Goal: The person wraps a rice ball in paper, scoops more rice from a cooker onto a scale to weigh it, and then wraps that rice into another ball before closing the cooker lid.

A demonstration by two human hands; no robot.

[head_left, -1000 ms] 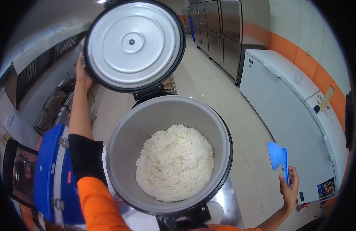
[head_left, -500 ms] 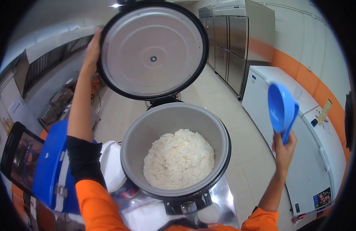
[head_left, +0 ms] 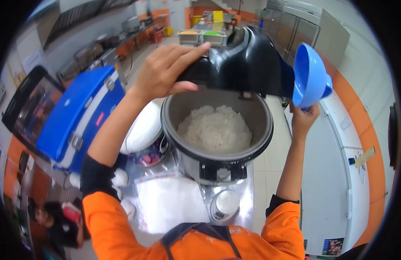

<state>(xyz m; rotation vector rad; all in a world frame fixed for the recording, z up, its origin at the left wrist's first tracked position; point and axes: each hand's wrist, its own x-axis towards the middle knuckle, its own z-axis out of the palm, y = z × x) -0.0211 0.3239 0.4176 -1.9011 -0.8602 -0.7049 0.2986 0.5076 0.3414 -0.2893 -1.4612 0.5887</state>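
Note:
My left hand (head_left: pixel 163 71) is closed on the near edge of the black rice cooker lid (head_left: pixel 252 65), its thumb below and fingers on top. The lid is tilted, partly lowered over the pot. Beneath it, the rice cooker (head_left: pixel 170 112) stands open at the front with a mound of white rice (head_left: pixel 215 130) inside. To the right of the lid, my right hand (head_left: pixel 304 117) grips a light blue bowl (head_left: pixel 311 73) near its lower rim. The bowl is turned on its side, and its inside is only partly visible.
Left of the cooker are a patterned container with a white lid (head_left: pixel 144 128) and a blue cooler box (head_left: pixel 79 112). Plastic sheets (head_left: pixel 170 203) and a small white-topped jar (head_left: pixel 226 203) lie in front. A person (head_left: pixel 59 221) is at lower left; a chest freezer (head_left: pixel 326 182) stands right.
The lid has swung down from upright toward the pot with my left hand on it. My right hand and the bowl have moved left, closer to the lid. The view has shifted.

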